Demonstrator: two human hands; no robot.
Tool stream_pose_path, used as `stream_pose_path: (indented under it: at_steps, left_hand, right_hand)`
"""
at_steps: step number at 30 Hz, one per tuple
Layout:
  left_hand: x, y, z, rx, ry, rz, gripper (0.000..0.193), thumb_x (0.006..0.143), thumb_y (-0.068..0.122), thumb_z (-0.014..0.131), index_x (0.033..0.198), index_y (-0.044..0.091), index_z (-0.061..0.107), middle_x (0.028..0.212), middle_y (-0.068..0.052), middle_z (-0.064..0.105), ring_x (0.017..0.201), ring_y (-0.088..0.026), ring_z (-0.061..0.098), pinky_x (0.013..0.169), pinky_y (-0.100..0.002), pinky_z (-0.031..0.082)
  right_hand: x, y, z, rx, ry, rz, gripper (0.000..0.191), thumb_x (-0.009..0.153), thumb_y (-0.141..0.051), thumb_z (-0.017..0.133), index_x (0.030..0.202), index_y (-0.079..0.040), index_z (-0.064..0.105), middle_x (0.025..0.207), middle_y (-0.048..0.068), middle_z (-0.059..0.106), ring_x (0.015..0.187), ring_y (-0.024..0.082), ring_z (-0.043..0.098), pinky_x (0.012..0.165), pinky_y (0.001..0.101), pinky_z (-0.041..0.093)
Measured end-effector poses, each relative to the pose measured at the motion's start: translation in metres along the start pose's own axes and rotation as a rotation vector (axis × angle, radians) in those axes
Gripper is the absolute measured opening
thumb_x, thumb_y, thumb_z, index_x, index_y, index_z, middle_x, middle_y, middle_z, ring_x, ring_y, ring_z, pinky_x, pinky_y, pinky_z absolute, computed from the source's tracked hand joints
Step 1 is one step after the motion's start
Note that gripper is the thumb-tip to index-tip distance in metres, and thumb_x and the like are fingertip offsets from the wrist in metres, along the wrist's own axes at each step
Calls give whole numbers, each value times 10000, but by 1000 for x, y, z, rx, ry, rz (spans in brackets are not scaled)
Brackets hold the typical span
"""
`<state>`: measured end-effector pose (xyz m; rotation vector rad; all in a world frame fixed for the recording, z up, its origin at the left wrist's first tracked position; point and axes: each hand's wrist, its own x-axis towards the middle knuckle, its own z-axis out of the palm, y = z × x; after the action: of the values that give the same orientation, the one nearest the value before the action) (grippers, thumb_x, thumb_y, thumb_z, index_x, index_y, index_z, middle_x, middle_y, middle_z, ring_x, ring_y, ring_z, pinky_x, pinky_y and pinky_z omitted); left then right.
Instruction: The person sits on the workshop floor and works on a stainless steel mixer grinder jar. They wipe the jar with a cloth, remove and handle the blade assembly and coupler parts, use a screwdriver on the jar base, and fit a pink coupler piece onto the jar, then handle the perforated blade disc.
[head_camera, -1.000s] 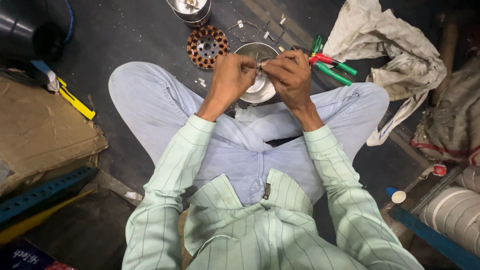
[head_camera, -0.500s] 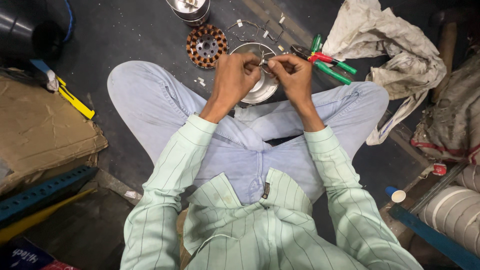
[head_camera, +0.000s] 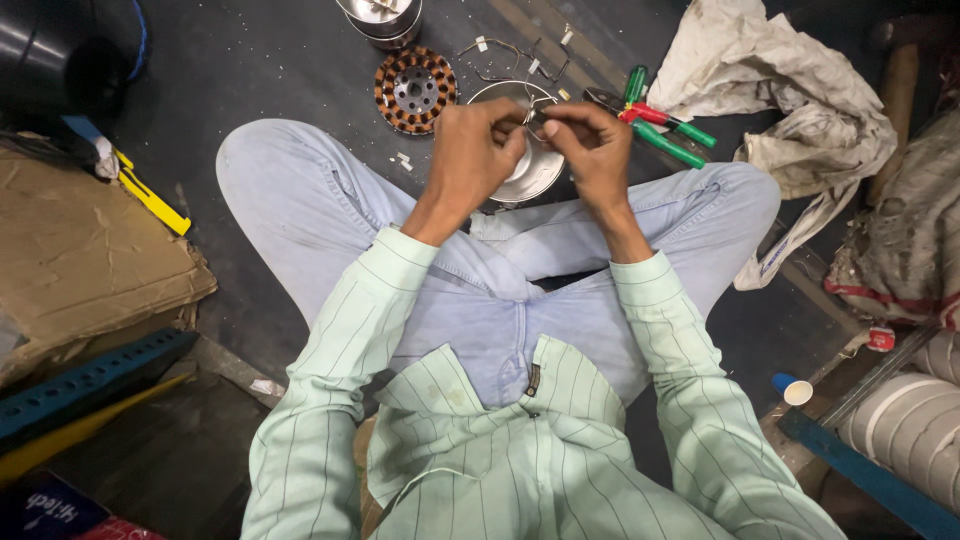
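I sit cross-legged on a dark floor. My left hand (head_camera: 472, 150) and my right hand (head_camera: 592, 148) are held together above my knees, both pinching a thin wire (head_camera: 531, 112) between their fingertips. Directly under the hands lies a round metal motor cover (head_camera: 532, 172), partly hidden by them. A copper-wound stator (head_camera: 414, 90) rests on the floor just beyond my left hand. More thin wires (head_camera: 505, 50) trail on the floor behind the cover.
Pliers with green and red handles (head_camera: 665, 128) lie right of my hands, beside a crumpled dirty cloth (head_camera: 775, 95). A metal housing (head_camera: 382, 17) is at the top edge. Flattened cardboard (head_camera: 85, 265), a yellow tool (head_camera: 150, 200) and a blue slotted bar (head_camera: 85, 380) lie left.
Both hands stay together on the wire, with only small finger movements. The view has shifted slightly.
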<state>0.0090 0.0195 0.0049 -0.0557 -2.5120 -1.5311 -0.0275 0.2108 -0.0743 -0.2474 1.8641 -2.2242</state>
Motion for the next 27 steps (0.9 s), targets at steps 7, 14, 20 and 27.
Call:
stream_pose_path:
  at_steps: [7, 14, 20, 27]
  left_hand:
    - [-2, 17, -16, 55, -34, 161, 195, 850, 158, 760, 1010, 48, 772, 876, -118, 780, 708, -234, 763, 626, -325, 577]
    - [17, -26, -44, 278, 87, -269, 289, 937, 310, 676, 1131, 122, 778, 939, -90, 807, 864, -249, 786, 818, -395, 597]
    - [11, -62, -24, 411, -444, -485, 570, 960, 508, 654, 1355, 100, 602, 1118, -228, 713, 1071, -406, 667, 959, -529, 492]
    - [4, -64, -20, 374, -388, -320, 439, 880, 202, 666, 1297, 67, 659, 1098, -238, 731, 1099, -412, 675, 1017, -493, 495]
  right_hand:
    - [-2, 21, -17, 575, -98, 229, 173, 1056, -22, 640, 1229, -30, 630, 1128, 100, 723, 1000, 179, 729, 875, 309, 619]
    - [-1, 36, -32, 694, -146, 262, 273, 1042, 90, 550, 1266, -65, 572, 1169, 126, 710, 1024, 207, 726, 880, 322, 614]
    - [2, 34, -32, 688, -126, 269, 316, 1022, 119, 541, 1274, -70, 566, 1161, 151, 705, 1023, 257, 735, 874, 334, 608]
    - [-1, 18, -30, 702, -128, 297, 207, 1048, -17, 585, 1245, -81, 574, 1118, 117, 719, 949, 216, 738, 808, 310, 607]
